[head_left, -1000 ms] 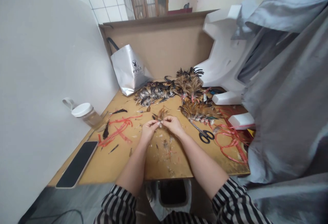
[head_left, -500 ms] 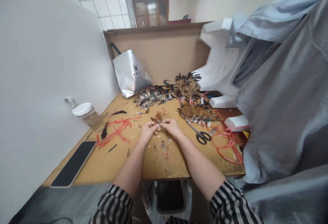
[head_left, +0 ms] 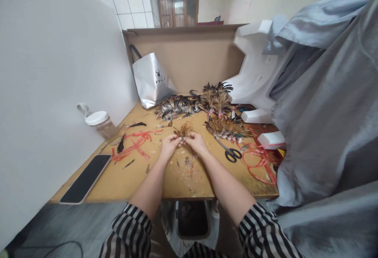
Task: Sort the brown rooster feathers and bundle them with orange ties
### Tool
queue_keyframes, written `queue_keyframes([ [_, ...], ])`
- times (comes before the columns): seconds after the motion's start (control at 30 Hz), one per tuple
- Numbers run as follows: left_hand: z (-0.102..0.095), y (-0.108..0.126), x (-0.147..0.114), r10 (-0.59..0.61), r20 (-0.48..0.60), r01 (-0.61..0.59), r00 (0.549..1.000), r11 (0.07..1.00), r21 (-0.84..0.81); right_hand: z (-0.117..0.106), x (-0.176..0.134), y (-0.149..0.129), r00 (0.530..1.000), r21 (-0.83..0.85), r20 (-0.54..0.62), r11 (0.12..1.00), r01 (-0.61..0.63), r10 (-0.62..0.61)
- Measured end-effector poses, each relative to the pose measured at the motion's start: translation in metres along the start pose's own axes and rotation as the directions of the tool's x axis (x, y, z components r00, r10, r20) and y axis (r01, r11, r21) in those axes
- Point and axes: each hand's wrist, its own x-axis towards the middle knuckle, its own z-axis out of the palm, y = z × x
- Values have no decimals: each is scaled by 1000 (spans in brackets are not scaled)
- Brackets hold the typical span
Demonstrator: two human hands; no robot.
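Over the middle of a wooden table (head_left: 141, 179), my left hand (head_left: 169, 146) and my right hand (head_left: 195, 143) meet fingertip to fingertip. Together they pinch a small bundle of brown feathers (head_left: 183, 129), whose tips fan away from me. Larger heaps of brown and black feathers (head_left: 206, 106) lie on the table just beyond the hands. Black-handled scissors (head_left: 229, 152) rest to the right of my right hand. Feather scraps litter the tabletop below the hands.
Red plastic strips lie at left (head_left: 134, 143) and at right (head_left: 260, 159). A phone (head_left: 85, 179) sits near the front left edge, a lidded jar (head_left: 100, 123) by the white wall. A silver bag (head_left: 152, 79), white foam pieces (head_left: 256, 77) and grey cloth (head_left: 327, 104) crowd back and right.
Both hands stay pinched on the feather bundle. The view has shifted slightly, so everything sits a little higher and to the right in the picture.
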Motion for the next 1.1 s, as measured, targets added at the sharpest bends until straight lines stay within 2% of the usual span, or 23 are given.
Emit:
queue_keyframes([
  [0.17,2,0,-1,2,2,-2,1000,1000,-2,-2,1,1,1000,59,13,998,12,-12],
  [0.3,2,2,-3,5,-1,-5,1000,1000,27,-4,3,4,998,-11,36,999,53,-52],
  [0.37,2,3,-4,9,-12,-9,1000,999,32,-3,3,5,998,-26,23,998,51,-50],
  [0.53,2,0,-3,29,-55,-29,998,1000,2,6,1,6,998,56,-65,998,-24,28],
  [0.7,1,-7,1,-82,-107,72,991,993,-92,12,0,7,992,160,-101,985,-62,78],
  [0.83,-1,-11,5,-146,-105,124,984,974,-188,13,2,10,993,126,-105,992,-32,46],
  [0.97,-3,-12,6,-166,-106,132,980,954,-267,15,4,14,996,124,-84,992,4,7],
  [1.1,0,-11,5,-131,-117,102,984,968,-229,15,7,17,995,251,-82,968,-29,51],
])
